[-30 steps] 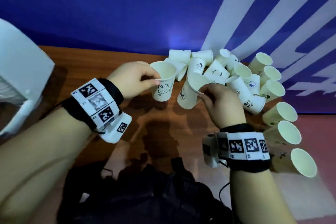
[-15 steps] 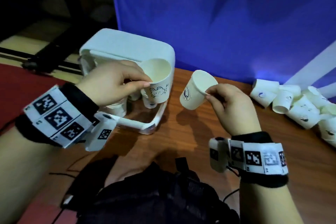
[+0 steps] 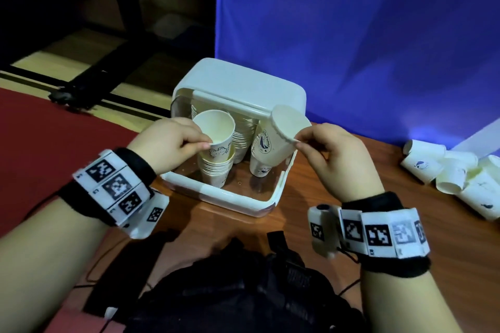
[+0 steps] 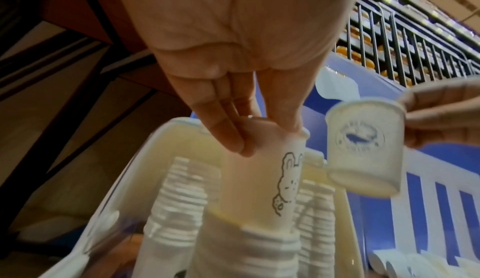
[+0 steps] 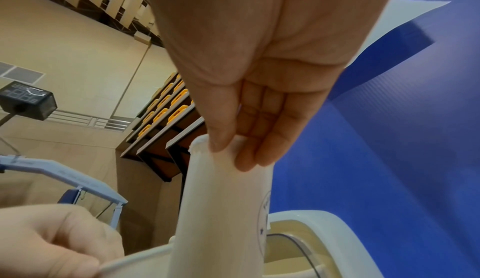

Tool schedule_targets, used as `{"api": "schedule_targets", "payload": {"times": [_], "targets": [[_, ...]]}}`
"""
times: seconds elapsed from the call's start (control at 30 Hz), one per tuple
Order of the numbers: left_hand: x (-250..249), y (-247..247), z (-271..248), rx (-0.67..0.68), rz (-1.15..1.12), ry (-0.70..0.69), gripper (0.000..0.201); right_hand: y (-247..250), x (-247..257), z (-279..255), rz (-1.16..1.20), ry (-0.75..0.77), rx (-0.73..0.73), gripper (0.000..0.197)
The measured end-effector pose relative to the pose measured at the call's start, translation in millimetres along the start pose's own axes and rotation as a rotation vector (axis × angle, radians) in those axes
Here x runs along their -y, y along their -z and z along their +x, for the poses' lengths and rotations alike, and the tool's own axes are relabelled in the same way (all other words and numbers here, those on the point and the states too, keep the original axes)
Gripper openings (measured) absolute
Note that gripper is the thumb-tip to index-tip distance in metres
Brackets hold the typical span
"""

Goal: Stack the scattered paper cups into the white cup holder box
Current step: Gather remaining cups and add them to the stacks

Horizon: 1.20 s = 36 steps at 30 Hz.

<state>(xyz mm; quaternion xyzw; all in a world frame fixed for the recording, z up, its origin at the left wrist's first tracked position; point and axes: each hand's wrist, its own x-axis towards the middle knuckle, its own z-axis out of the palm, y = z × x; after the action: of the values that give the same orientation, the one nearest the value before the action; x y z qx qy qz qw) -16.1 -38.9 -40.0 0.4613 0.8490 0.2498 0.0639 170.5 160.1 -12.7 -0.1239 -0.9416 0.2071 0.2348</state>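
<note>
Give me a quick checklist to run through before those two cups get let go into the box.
1. Left hand pinches the bunny cup by its rim: ok.
2. Bunny cup's base inside the front stack: ok.
3. Bunny cup fully seated: not ok, most of it stands above the stack.
4. Right hand pinches the whale cup: ok.
5. Whale cup upright over a stack: not ok, tilted.
6. Box open: ok.

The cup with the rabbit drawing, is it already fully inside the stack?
Partly in. The rabbit cup has only its base inside the front stack; the left hand pinches its rim.
</note>
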Motion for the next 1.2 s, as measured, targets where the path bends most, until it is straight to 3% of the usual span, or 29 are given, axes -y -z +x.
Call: {"api": "schedule_targets", "payload": {"times": [0.27, 0.4, 0.47, 0.57, 0.73, 1.0, 1.1, 1.2], "targets": [[21.8, -35.7, 15.2, 0.231, 0.058, 0.061, 0.025, -11.5, 14.6, 19.3, -0.025, 0.08, 0.031, 0.013], [25.1, -45.7, 16.6, 0.125, -0.018, 0.106, 0.026, -23.7, 24.2, 37.0, -0.06, 0.16, 0.076, 0.015], [26.3, -48.5, 17.6, 0.052, -0.031, 0.155, 0.051, -31.3, 29.5, 44.5, -0.067, 0.197, 0.119, 0.018], [32.4, -54.1, 21.1, 0.086, -0.146, 0.265, 0.09, -44.2, 37.3, 52.6, -0.077, 0.238, 0.19, 0.026], [45.5, -71.8, 26.4, 0.167, -0.363, 0.331, 0.103, -67.7, 37.0, 58.0, -0.17, 0.263, 0.366, 0.02], [43.9, -71.3, 27.4, 0.171, -0.379, 0.293, 0.092, -103.1, 19.9, 58.5, -0.248, 0.14, 0.677, 0.03], [42.2, -69.1, 28.0, 0.19, -0.337, 0.291, 0.091, -110.0, 17.3, 57.2, -0.214, 0.114, 0.691, 0.029], [39.0, -59.5, 26.1, 0.202, -0.25, 0.274, 0.091, -109.8, 13.2, 55.4, -0.185, 0.096, 0.617, 0.027]]}}
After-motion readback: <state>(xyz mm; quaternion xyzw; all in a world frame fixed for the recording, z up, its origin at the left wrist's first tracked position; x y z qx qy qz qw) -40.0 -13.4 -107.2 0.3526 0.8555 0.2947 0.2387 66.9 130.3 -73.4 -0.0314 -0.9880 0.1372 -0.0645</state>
